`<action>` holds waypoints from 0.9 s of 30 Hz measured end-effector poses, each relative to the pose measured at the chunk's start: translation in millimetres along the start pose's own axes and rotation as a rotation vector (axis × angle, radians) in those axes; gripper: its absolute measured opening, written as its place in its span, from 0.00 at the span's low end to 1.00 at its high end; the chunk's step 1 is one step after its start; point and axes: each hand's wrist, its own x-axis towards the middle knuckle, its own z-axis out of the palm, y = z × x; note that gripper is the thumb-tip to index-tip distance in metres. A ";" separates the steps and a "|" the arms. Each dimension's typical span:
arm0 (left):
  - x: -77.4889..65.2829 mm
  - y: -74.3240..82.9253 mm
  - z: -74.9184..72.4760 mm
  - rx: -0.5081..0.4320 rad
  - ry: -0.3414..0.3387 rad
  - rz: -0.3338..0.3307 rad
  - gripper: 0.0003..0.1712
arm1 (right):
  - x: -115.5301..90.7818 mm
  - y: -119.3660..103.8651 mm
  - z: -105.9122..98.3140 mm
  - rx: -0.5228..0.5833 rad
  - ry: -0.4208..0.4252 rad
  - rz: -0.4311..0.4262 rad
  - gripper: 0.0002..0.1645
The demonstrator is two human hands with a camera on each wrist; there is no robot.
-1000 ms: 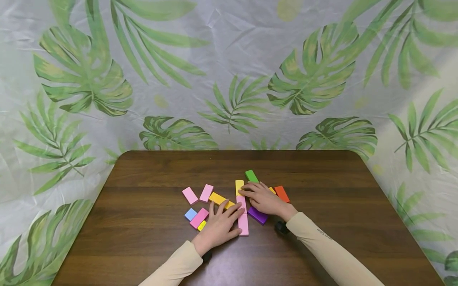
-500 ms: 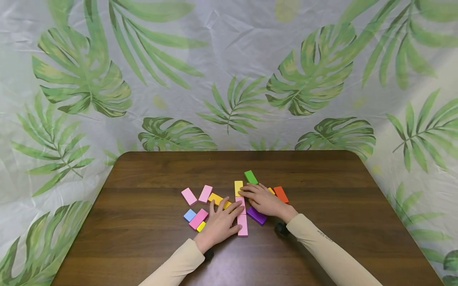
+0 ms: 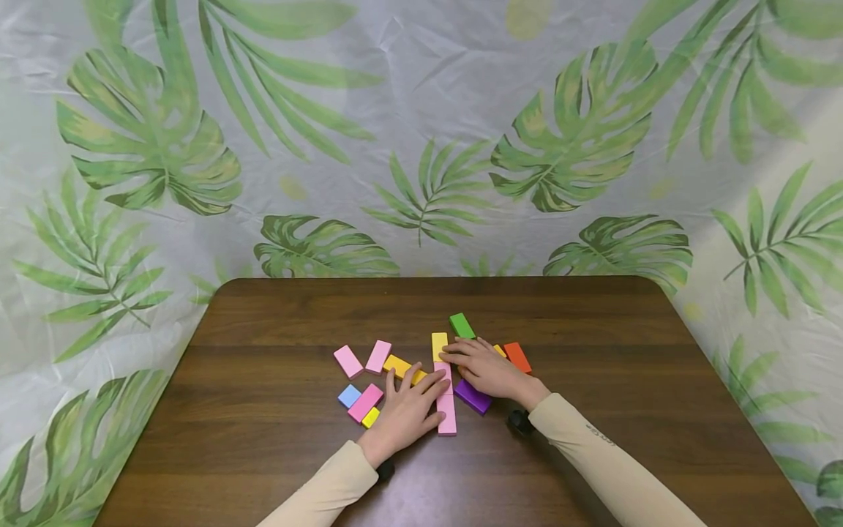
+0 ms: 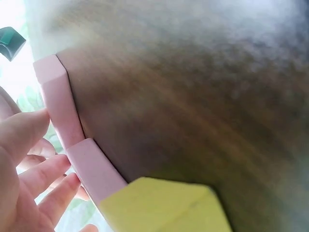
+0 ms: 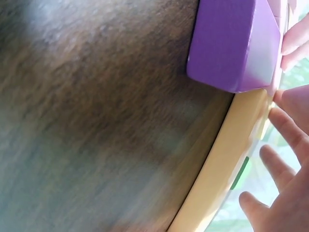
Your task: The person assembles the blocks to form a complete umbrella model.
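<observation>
Two pink blocks [image 3: 450,419] and a yellow block [image 3: 438,342] line the tabletop [image 3: 263,454] end to end, left hand [image 3: 403,419] and right hand [image 3: 489,369] touching, fingers [image 4: 53,170] spread; probably light, rigid, smooth, best pinched across long sides.

Pink blocks [image 3: 447,416], yellow block [image 3: 439,347], purple block [image 3: 473,397], green block [image 3: 462,326], red-orange block [image 3: 517,358], light-blue block [image 3: 350,396], amber block [image 3: 397,366]; table [image 3: 263,424], brown, streaked wood grain; sleeves [image 3: 593,446], beige; backdrop [image 3: 421,88], pale grey with green leaf print.
</observation>
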 end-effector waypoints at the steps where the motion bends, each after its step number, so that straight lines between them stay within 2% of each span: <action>1: -0.1 -0.1 0.2 0.001 -0.001 0.000 0.30 | 0.0 0.2 0.0 -0.001 -0.003 0.003 0.24; 9: -0.7 -0.1 1.3 -0.005 -0.001 -0.006 0.30 | -0.1 -0.9 -0.2 0.002 -0.011 0.015 0.24; 22: 3.2 -3.5 -0.7 -0.036 0.001 -0.009 0.33 | -1.5 1.9 0.5 0.029 0.058 -0.032 0.24; 27: 11.3 -6.1 -4.4 -0.055 -0.024 -0.032 0.39 | -0.2 6.8 -3.6 0.028 0.041 0.035 0.27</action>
